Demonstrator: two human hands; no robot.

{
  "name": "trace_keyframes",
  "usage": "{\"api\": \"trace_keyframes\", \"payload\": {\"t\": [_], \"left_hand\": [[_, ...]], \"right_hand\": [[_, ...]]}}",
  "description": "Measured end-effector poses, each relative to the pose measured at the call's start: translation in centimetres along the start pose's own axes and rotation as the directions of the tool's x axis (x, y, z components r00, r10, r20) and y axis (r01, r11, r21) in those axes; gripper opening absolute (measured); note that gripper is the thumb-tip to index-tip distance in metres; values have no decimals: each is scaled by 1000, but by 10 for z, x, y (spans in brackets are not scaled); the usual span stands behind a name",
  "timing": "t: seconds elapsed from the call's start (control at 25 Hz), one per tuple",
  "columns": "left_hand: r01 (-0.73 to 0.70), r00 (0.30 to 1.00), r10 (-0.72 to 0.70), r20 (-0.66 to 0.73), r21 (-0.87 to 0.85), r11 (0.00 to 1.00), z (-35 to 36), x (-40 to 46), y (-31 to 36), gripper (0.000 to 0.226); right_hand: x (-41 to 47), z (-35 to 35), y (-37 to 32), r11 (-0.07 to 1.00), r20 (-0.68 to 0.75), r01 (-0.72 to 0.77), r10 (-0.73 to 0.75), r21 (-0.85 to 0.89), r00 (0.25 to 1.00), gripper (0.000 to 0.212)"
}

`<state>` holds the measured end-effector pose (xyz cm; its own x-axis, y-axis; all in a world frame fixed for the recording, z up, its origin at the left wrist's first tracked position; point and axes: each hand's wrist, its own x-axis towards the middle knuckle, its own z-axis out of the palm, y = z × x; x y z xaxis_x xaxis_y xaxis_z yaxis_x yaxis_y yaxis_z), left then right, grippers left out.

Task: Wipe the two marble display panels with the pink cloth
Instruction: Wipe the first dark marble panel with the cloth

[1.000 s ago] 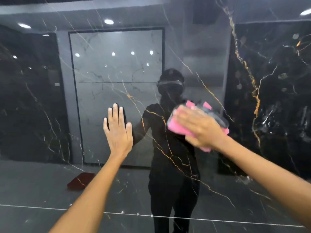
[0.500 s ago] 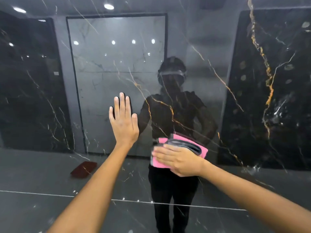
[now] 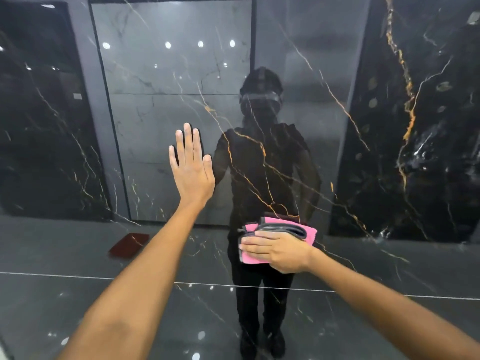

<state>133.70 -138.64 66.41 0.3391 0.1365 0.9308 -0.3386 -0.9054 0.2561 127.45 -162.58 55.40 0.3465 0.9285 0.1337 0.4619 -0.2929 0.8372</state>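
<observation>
Glossy black marble panel (image 3: 337,157): left hand (image 3: 192,175) flat, fingers straight; right hand (image 3: 280,252) presses one pink cloth (image 3: 310,231), fingers straight

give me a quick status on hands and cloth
Left hand flat on the marble panel, grip open. Right hand presses the pink cloth to it, fingers straight. Nothing in the way.

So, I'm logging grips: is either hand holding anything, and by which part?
The right hand presses the folded pink cloth flat against the marble panel, fingers across its middle. The left hand holds nothing.
</observation>
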Motion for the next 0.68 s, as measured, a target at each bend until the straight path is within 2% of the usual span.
{"api": "trace_keyframes", "payload": {"t": [0.04, 0.08, 0.12, 0.2, 0.28, 0.32, 0.36, 0.44, 0.52, 0.6, 0.64, 0.68], "left_hand": [[29, 1000, -29, -8, -22, 999, -1, -6, 4, 58], [50, 999, -51, -14, -61, 997, -1, -16, 11, 58], [56, 998, -57, -11, -106, 993, 1, -29, 24, 58], [15, 1000, -12, 18, -168, 986, 11, -57, 61, 59], [-68, 995, 79, 58, -173, 983, 27, -82, 95, 62], [-109, 990, 122, 72, -158, 981, 36, -90, 105, 62], [-143, 985, 154, 83, -126, 982, 46, -95, 109, 63], [-193, 977, 194, 91, -20, 981, 60, -100, 106, 64], [-217, 974, 213, 81, 45, 975, 65, -102, 104, 65], [-221, 974, 218, 66, 32, 975, 64, -102, 104, 64], [-219, 974, 217, 61, 21, 976, 64, -103, 105, 64], [-216, 975, 215, 55, 16, 976, 65, -103, 105, 64]], "right_hand": [[-10, -9, 15, 1000, 9, 11, -11, 27, 1000, 67], [-16, -24, 41, 998, 6, -46, 46, 48, 999, 67], [-18, -43, 78, 987, -62, -159, 160, 18, 985, 67], [-28, -86, 170, 892, -235, -447, 421, -65, 876, 68], [-49, -114, 240, 782, -413, -623, 564, -10, 715, 65], [-55, -115, 248, 729, -478, -683, 612, 33, 630, 64], [-61, -104, 239, 712, -486, -700, 630, 51, 606, 64], [-75, -62, 180, 738, -452, -673, 617, 49, 644, 68], [-97, -13, 94, 823, -300, -568, 547, 21, 782, 72], [-119, 7, 28, 937, -98, -348, 349, 23, 932, 75], [-126, 5, 23, 969, -28, -244, 245, 29, 969, 74], [-129, -2, 39, 981, -17, -195, 196, 20, 981, 73]]}}
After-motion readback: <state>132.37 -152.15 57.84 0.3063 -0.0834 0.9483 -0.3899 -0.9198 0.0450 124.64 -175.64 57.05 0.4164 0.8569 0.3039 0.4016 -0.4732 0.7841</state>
